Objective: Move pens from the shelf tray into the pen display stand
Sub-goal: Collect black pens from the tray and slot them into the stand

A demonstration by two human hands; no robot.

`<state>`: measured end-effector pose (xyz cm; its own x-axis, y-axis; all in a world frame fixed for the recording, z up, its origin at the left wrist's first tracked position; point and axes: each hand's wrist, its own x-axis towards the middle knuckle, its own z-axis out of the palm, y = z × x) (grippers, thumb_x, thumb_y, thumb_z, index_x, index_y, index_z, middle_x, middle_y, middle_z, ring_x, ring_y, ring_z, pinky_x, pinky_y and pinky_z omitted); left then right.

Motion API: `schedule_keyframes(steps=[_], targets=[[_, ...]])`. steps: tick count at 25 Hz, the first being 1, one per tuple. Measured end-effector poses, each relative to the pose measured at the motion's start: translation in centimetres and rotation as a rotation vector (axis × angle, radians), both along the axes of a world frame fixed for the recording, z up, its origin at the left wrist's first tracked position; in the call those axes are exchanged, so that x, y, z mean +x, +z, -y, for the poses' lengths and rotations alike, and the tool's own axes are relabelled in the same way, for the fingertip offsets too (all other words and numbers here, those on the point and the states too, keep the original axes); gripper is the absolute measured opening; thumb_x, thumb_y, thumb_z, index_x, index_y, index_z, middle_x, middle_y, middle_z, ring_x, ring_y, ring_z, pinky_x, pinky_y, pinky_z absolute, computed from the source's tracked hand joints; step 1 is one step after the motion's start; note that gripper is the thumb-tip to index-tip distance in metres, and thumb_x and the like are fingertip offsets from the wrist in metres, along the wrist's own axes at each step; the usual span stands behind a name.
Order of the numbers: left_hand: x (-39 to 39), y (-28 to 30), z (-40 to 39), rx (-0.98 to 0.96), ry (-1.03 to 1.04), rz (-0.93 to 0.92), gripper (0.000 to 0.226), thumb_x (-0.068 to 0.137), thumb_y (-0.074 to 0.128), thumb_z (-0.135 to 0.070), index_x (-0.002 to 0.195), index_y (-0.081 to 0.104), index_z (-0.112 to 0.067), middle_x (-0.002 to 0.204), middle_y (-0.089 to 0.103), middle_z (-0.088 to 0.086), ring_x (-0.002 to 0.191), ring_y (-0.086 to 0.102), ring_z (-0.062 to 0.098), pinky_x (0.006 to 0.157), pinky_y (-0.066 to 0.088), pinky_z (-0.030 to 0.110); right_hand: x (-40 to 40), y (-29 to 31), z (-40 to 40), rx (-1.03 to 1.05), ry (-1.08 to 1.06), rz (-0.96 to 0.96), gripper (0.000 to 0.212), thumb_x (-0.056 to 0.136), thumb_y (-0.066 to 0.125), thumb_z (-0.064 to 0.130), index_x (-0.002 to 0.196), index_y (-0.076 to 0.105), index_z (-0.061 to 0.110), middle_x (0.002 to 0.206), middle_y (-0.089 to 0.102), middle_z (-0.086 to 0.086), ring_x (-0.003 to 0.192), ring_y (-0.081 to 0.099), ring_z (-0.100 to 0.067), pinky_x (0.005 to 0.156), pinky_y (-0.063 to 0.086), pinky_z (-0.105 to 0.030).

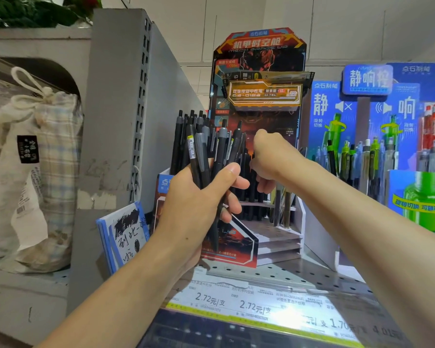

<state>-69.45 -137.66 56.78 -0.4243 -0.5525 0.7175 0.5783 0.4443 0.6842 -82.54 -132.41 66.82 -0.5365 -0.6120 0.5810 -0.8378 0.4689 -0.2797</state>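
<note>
My left hand [199, 197] grips a thick bundle of black and grey pens [201, 146], tips down, in front of the left side of the pen display stand [279, 237]. The stand is a stepped cardboard unit with a red and black backboard [261, 54]. Several black pens [249, 197] stand upright in its rear rows, and two more stand at its right. My right hand [269, 159] reaches over those rear rows with fingers curled downward; what it pinches is hidden behind the hand.
A blue pen display [387, 136] with green and grey pens stands right of the stand. A grey shelf upright [118, 109] rises on the left, with a cloth bag [35, 159] beyond it. A blue notebook [122, 232] leans at the lower left. Price labels [249, 305] line the shelf edge.
</note>
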Motion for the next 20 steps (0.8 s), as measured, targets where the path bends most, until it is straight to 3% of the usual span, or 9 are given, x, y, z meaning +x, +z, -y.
schedule_keyframes(steps=[4, 6, 8, 10, 12, 16, 20], targets=[[0.2, 0.5, -0.1, 0.021, -0.010, -0.011, 0.029, 0.099, 0.061, -0.028, 0.100, 0.070, 0.000, 0.059, 0.068, -0.004, 0.044, 0.054, 0.010, 0.047, 0.046, 0.017, -0.1, 0.0, -0.3, 0.014, -0.003, 0.042, 0.029, 0.098, 0.053, -0.003, 0.125, 0.043, 0.000, 0.088, 0.071, -0.023, 0.058, 0.073, -0.031, 0.048, 0.058, -0.034], [0.3, 0.9, 0.0, 0.038, -0.013, -0.005, 0.031, 0.100, 0.060, -0.030, 0.103, 0.070, 0.000, 0.059, 0.068, -0.003, 0.044, 0.055, 0.010, 0.046, 0.046, 0.018, -0.3, 0.2, -0.8, -0.063, -0.020, -0.124, 0.025, 0.099, 0.058, 0.012, 0.121, 0.049, 0.005, 0.095, 0.071, -0.015, 0.070, 0.073, -0.028, 0.053, 0.055, -0.032], [0.4, 1.5, 0.2, 0.052, -0.009, -0.001, 0.033, 0.100, 0.059, -0.032, 0.104, 0.069, -0.001, 0.058, 0.068, -0.004, 0.043, 0.054, 0.011, 0.044, 0.045, 0.018, -0.4, 0.3, -1.3, -0.223, 0.163, -0.228, 0.020, 0.100, 0.058, 0.028, 0.112, 0.060, 0.013, 0.092, 0.070, -0.005, 0.074, 0.069, -0.014, 0.060, 0.052, -0.029], [0.2, 2.3, 0.4, 0.065, -0.016, -0.011, 0.030, 0.101, 0.058, -0.031, 0.106, 0.070, -0.004, 0.060, 0.069, -0.003, 0.043, 0.053, 0.011, 0.043, 0.044, 0.019, 0.1, 0.1, -2.0, -0.324, 0.602, 0.138, 0.023, 0.102, 0.056, 0.035, 0.098, 0.069, 0.015, 0.080, 0.069, 0.000, 0.060, 0.062, -0.006, 0.052, 0.049, -0.023], [0.0, 3.3, 0.4, 0.074, -0.028, -0.032, 0.022, 0.102, 0.057, -0.029, 0.105, 0.070, -0.010, 0.073, 0.076, 0.002, 0.046, 0.054, 0.012, 0.042, 0.043, 0.021, 0.4, 0.1, -2.7, -0.259, 0.869, 0.445, 0.030, 0.102, 0.056, 0.037, 0.095, 0.073, 0.013, 0.082, 0.067, -0.003, 0.065, 0.059, -0.010, 0.053, 0.049, -0.023], [-0.5, 4.4, 0.4, 0.063, -0.024, -0.034, 0.019, 0.100, 0.060, -0.028, 0.102, 0.073, -0.015, 0.081, 0.078, 0.003, 0.049, 0.059, 0.012, 0.043, 0.045, 0.022, 0.1, 0.4, -3.4, -0.213, 1.013, 0.566, 0.026, 0.098, 0.061, 0.039, 0.089, 0.071, 0.017, 0.084, 0.061, -0.002, 0.071, 0.056, -0.010, 0.057, 0.046, -0.021], [-0.8, 4.2, 0.2, 0.046, -0.002, -0.029, 0.021, 0.101, 0.058, -0.028, 0.104, 0.071, -0.012, 0.080, 0.078, 0.004, 0.050, 0.064, 0.013, 0.045, 0.050, 0.022, 0.0, 0.9, -3.4, -0.352, 0.966, 0.531, 0.015, 0.097, 0.064, 0.021, 0.089, 0.070, 0.010, 0.077, 0.063, -0.003, 0.062, 0.059, -0.010, 0.053, 0.050, -0.021]])
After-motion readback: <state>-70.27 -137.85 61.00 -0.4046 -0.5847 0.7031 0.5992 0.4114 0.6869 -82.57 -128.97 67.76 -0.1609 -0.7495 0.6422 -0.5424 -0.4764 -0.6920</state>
